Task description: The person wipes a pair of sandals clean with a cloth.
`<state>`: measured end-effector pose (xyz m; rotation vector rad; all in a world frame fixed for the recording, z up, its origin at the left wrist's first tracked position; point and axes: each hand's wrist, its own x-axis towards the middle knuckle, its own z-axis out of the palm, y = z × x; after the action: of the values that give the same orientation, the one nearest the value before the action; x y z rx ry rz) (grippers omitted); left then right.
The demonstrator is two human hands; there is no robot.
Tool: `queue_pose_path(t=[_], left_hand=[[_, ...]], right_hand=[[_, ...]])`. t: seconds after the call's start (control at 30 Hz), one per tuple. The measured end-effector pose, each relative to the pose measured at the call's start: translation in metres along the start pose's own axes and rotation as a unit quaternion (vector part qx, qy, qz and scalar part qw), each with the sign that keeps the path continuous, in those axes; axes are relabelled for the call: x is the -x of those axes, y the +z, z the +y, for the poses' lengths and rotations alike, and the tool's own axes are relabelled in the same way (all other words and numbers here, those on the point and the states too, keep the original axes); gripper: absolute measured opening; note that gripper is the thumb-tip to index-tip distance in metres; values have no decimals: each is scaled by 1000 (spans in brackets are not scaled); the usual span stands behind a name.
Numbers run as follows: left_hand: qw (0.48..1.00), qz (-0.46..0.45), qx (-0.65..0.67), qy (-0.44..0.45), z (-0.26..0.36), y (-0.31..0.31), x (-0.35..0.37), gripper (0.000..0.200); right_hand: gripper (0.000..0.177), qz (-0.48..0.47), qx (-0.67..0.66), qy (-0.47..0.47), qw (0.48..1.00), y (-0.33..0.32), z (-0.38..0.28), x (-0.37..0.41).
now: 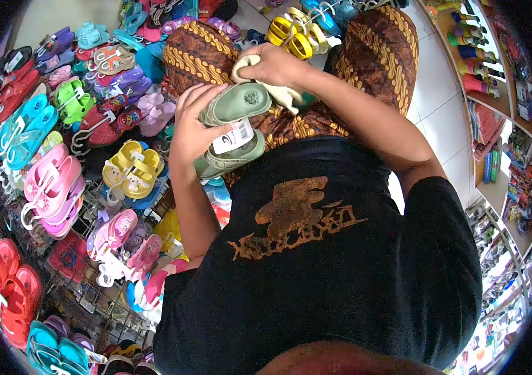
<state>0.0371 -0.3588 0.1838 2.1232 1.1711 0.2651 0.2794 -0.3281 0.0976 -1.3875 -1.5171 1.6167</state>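
Observation:
My left hand [192, 122] holds a pair of sage-green sandals [233, 105] stacked sole to sole in front of my chest. A white price tag [232, 136] hangs between the two sandals. My right hand [275, 64] presses a cream cloth [281, 92] against the far end of the upper sandal. Both hands are over my lap, which is covered by brown patterned fabric [375, 47].
A wire rack [100, 294] on the left carries many children's sandals on hangers: pink [53, 187], yellow [129, 167], blue [25, 131], red [6, 287]. More yellow sandals [297, 32] lie beyond my hands. Shelves of goods [497, 81] line the right; white floor tiles [437, 81] lie between.

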Motion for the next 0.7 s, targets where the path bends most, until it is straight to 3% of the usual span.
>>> queue_pose_path(t=[0.03,0.17,0.2,0.27,0.3,0.43,0.5,0.7], left_hand=[[1000,18,8,-14,2,3,1,79],[979,151,125,-56,-10,27,15,71],[959,180,205,-82,-8,30,14,71],[895,229,361,-130,-2,40,9,72],[941,217,237,-108,-7,38,10,73],[956,218,172,-93,-8,40,8,72],[964,217,130,-85,-4,39,8,71],[953,228,173,-101,-3,42,5,70]], right_hand=[[24,28,-7,21,999,2,-1,4],[29,98,86,-120,984,-18,-1,36],[32,109,147,-190,964,-24,-4,50],[27,106,145,-211,961,-17,-18,74],[28,141,151,-185,961,-10,-22,82],[32,293,135,-128,938,-15,-28,74],[33,297,151,-142,932,-19,-37,64],[41,313,217,-197,903,12,-47,63]])
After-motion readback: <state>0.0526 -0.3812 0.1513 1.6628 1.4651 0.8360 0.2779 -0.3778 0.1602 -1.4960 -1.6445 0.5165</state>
